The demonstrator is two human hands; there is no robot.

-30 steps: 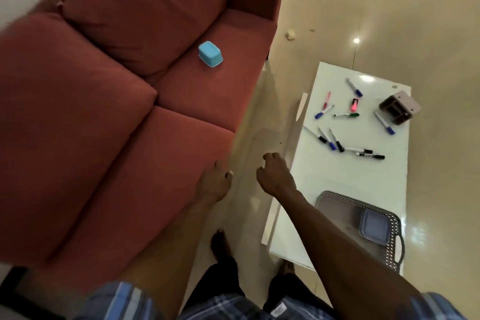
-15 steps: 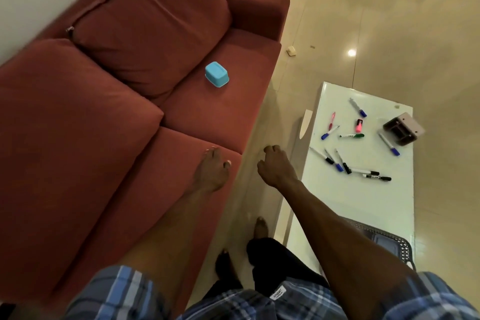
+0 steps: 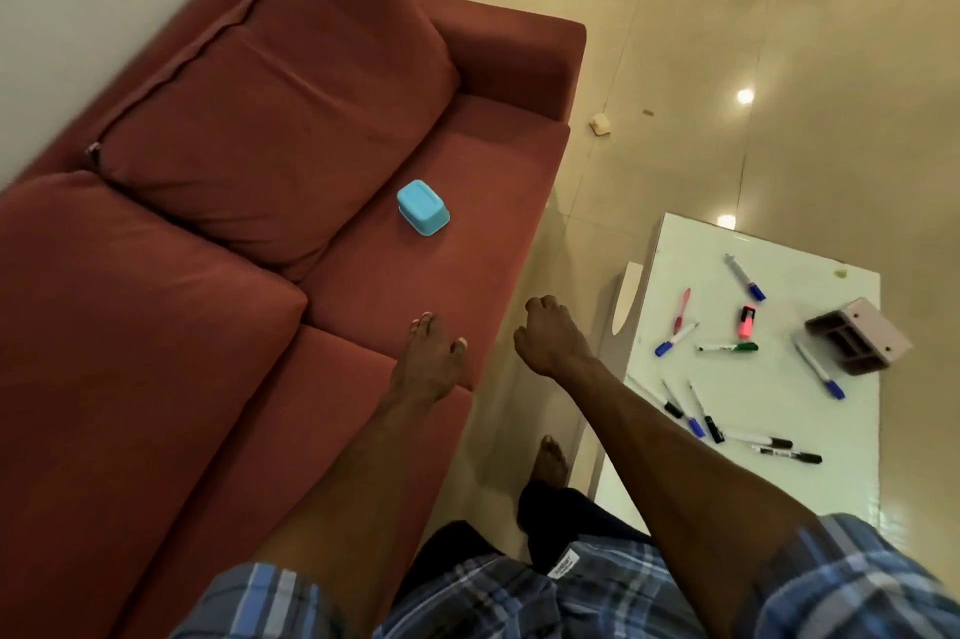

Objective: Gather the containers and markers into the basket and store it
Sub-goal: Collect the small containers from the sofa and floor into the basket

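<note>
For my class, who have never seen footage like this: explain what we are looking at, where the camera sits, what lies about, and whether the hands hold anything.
There is no machine here. A person wears a camera on the head, so the single picture looks down past their own arms. The left hand is stretched flat above the red sofa; the right hand is loosely curled over the floor. Neither holds anything. A blue container lies upside down on the sofa seat. To the right, a white table carries scattered markers and a small pinkish organiser tipped on its side. No basket shows in this picture.
</note>
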